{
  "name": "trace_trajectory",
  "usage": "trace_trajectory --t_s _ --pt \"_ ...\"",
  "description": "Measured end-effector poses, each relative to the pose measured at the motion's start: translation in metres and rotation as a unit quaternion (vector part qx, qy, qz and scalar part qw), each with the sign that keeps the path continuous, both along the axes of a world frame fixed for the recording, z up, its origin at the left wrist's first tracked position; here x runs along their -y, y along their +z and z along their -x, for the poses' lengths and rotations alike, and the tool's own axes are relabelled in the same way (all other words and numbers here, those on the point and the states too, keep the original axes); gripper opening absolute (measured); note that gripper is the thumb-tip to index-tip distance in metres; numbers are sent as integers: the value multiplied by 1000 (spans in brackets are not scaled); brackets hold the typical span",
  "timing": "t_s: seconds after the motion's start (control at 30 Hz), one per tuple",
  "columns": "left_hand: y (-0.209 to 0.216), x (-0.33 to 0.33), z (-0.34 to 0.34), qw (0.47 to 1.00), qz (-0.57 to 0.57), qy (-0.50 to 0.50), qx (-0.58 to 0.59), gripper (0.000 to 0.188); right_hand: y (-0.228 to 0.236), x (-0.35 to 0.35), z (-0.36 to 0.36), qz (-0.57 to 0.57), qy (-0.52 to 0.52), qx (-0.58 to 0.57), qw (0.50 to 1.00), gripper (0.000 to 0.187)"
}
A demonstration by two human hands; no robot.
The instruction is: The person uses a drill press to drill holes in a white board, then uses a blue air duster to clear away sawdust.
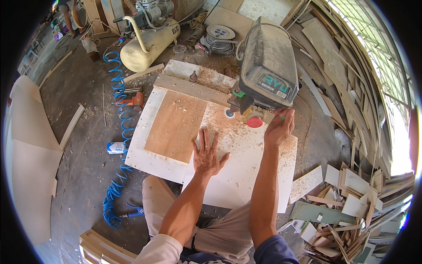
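Observation:
A bench drill press (266, 61) with a dusty dark housing stands over a white board (237, 180). Below its head, a round bit (229, 113) sits at the board's surface among wood shavings. My left hand (207, 154) lies flat on the board with its fingers spread, just nearer to me than the bit. At the right underside of the drill head, my right hand (279, 128) has its fingers curled round a feed handle, mostly hidden, with a bit of green showing. A red round button (254, 122) is beside that hand.
A brown plywood panel (176, 125) lies left of the white board, before a wooden fence (189, 89). A blue coiled air hose (116, 92) runs along the floor from a cream compressor (149, 46). An orange tool (137, 100) lies nearby. Wood offcuts (338, 211) pile up at right.

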State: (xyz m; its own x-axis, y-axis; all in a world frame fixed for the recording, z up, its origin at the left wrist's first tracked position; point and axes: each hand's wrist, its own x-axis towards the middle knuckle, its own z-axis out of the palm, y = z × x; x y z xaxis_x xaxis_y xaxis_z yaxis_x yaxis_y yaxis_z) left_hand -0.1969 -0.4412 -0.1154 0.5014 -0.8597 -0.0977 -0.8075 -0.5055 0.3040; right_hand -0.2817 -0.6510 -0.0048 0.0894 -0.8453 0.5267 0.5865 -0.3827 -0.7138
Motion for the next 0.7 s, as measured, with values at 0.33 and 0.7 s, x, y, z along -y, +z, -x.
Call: trace_trajectory --t_s 0.33,0.7 --pt "1 0 0 1000 -7 -1 0 96 -4 -1 -1 8 -15 0 1000 42" --pt "4 0 0 1000 -6 0 -10 97 -2 -6 3 -7 -109 -124 986 40"
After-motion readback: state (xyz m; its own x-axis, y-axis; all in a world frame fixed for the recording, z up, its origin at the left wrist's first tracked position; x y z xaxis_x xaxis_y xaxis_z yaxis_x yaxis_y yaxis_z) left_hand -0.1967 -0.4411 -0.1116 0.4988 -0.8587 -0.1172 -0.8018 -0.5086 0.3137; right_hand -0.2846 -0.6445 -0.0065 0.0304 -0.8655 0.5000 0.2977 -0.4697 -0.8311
